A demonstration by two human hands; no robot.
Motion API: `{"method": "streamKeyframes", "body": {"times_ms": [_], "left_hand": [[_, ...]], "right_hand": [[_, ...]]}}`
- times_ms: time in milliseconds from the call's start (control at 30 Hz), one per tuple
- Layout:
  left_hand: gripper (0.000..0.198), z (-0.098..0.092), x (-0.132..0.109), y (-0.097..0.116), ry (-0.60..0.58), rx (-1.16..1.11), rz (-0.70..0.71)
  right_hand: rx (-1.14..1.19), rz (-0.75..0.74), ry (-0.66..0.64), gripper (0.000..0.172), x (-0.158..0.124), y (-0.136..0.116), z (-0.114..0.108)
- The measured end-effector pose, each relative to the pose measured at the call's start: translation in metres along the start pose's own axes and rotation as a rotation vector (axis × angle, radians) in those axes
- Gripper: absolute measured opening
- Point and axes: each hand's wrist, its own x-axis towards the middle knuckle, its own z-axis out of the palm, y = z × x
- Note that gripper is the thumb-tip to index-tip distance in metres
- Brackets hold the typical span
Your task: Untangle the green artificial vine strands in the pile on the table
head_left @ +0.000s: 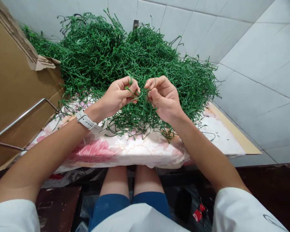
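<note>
A large heap of thin green stems with small bud-like tips (94, 54) covers the back of the cloth-covered table; they look like plastic plant pieces. Over the heap's front, my left hand (122, 95) is closed with thumb and fingers around a few green stems (130, 82), their tips poking out above the fingers. Close by on the right, my right hand (165, 98) pinches between thumb and fingers what appears to be a thin stem, mostly hidden. A small gap separates the two hands. Both are raised in front of the pile.
A flowered cloth (125, 153) lies over the table, with loose stems along its front. At left stands a cardboard box (19, 96) beside a metal wire frame (19, 119). White wall tiles (261, 64) close off the back and right. A red object (198, 214) lies below, right of my legs.
</note>
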Motion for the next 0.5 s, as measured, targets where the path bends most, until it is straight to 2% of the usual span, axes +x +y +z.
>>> {"method": "streamKeyframes", "body": {"times_ms": [133, 267, 500], "left_hand": [[0.022, 0.004, -0.002, 0.005, 0.021, -0.103, -0.034], [0.027, 0.009, -0.005, 0.010, 0.043, -0.182, -0.054], [0.035, 0.001, -0.004, 0.004, -0.043, -0.168, -0.180]], "right_hand": [[0.199, 0.131, -0.009, 0.048, 0.000, -0.006, 0.001], [0.359, 0.179, -0.058, 0.050, 0.000, -0.012, 0.006], [0.304, 0.293, -0.230, 0.048, -0.003, -0.011, 0.006]]}}
